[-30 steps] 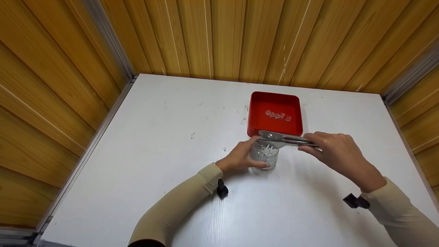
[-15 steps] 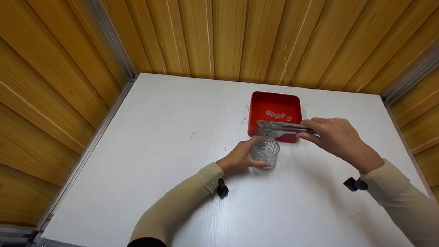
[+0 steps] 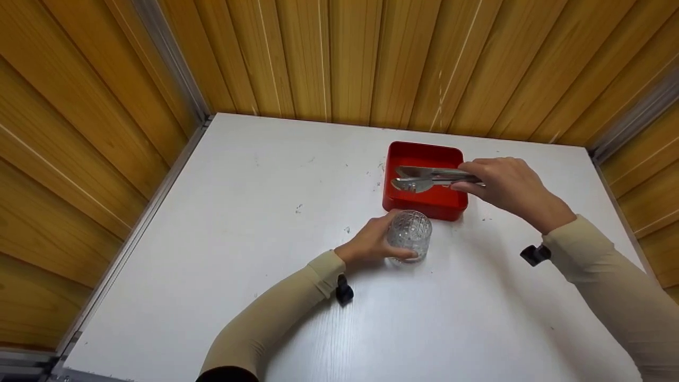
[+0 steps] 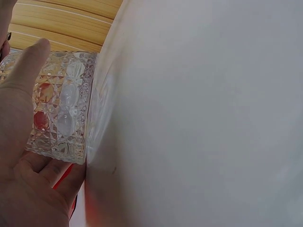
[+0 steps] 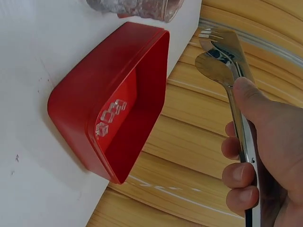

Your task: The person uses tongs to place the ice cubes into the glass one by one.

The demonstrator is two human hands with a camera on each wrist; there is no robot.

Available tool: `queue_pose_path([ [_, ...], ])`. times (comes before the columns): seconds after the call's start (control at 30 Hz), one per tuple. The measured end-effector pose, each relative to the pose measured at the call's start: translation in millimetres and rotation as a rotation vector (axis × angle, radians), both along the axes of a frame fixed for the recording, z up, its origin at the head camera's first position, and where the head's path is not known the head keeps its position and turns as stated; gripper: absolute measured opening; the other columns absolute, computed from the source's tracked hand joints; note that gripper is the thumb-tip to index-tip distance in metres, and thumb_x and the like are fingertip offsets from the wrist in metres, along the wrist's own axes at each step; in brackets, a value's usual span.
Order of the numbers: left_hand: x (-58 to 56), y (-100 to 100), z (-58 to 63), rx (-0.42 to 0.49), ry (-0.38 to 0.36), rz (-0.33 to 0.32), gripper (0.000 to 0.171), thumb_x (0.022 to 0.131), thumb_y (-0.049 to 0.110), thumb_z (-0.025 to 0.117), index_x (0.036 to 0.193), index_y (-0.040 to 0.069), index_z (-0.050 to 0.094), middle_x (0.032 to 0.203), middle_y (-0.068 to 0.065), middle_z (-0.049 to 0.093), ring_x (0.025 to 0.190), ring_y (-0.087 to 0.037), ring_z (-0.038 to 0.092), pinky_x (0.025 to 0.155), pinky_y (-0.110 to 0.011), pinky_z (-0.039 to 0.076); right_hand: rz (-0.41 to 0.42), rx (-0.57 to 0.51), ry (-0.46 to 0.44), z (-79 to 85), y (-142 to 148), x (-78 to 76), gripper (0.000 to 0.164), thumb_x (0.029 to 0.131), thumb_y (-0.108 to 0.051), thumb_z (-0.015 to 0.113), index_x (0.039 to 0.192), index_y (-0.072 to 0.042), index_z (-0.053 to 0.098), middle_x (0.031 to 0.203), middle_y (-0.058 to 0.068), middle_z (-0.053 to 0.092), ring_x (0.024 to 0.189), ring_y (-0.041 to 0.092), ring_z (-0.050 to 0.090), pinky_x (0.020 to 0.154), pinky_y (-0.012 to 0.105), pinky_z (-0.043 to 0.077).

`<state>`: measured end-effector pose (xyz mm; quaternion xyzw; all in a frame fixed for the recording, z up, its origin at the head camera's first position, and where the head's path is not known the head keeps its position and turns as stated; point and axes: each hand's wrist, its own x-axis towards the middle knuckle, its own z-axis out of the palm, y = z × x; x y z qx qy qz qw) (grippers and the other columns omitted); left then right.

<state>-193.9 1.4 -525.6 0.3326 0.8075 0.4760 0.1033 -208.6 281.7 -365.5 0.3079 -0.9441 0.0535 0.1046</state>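
My left hand [image 3: 373, 241] curls its fingers and thumb round a clear patterned glass [image 4: 66, 106] that stands upright on the table. In my right hand [image 3: 509, 185] I grip metal tongs [image 5: 239, 97] by their arms. Over the red box [image 3: 424, 212] the tongs' two ends are slightly apart, and nothing shows between them in the right wrist view. Several small clear cubes [image 5: 108, 117] lie on the box floor; from the head the tongs hide most of them.
The white table [image 3: 254, 212] carries a few small dark marks. Wood-grain walls [image 3: 350, 63] rise behind it and at both sides. The red box stands just behind the glass, its low sides around the cubes.
My right hand has moved the tongs away from the glass's mouth, back over the red box. Their ends were closer together a second ago. The left hand and glass have stayed put.
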Motion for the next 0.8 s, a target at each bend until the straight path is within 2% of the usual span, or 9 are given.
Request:
queue_pose_path([
  [0.17,0.4,-0.3,-0.5,0.035,-0.001,-0.012,0.082,0.08,0.038,0.09,0.146,0.02,0.046,0.128,0.002,0.065,0.112,-0.008,0.06,0.098,-0.021,0.049,-0.019,0.008,-0.013,-2.0,-0.6,-15.6,0.03,0.088,-0.026,0.083,0.112,-0.01,0.076,0.085,0.005,0.075,0.064,0.018,0.06,0.057,0.035,0.049],
  [0.33,1.9,-0.4,0.4,0.041,0.001,-0.017,0.083,0.079,0.04,0.09,0.147,0.021,0.045,0.129,0.002,0.065,0.113,-0.008,0.06,0.099,-0.022,0.049,-0.056,0.022,-0.071,-4.2,1.1,-31.6,0.032,0.09,-0.028,0.081,0.115,-0.009,0.076,0.095,0.009,0.077,0.077,0.026,0.068,0.064,0.042,0.056],
  [0.5,2.5,-0.2,1.7,0.038,0.014,-0.019,0.082,0.079,0.04,0.09,0.146,0.019,0.046,0.13,0.0,0.066,0.115,-0.009,0.061,0.099,-0.023,0.049,-0.106,0.031,-0.122,-6.9,4.7,-47.0,0.033,0.092,-0.029,0.079,0.118,-0.008,0.076,0.101,0.013,0.077,0.086,0.031,0.07,0.072,0.049,0.058],
  [0.6,2.6,-0.6,1.7,0.032,0.015,-0.016,0.082,0.079,0.041,0.09,0.145,0.019,0.046,0.129,0.0,0.066,0.114,-0.009,0.06,0.099,-0.023,0.049,-0.134,0.048,-0.144,-8.7,6.0,-55.3,0.034,0.093,-0.031,0.078,0.117,-0.006,0.076,0.1,0.015,0.076,0.084,0.031,0.068,0.07,0.049,0.058],
  [0.8,4.0,-1.3,1.9,0.032,0.005,-0.015,0.082,0.079,0.042,0.089,0.145,0.02,0.046,0.129,0.0,0.065,0.114,-0.008,0.06,0.099,-0.023,0.049,-0.178,0.075,-0.18,-13.3,6.0,-68.7,0.033,0.093,-0.031,0.078,0.112,-0.004,0.077,0.093,0.015,0.076,0.072,0.027,0.062,0.059,0.042,0.053],
])
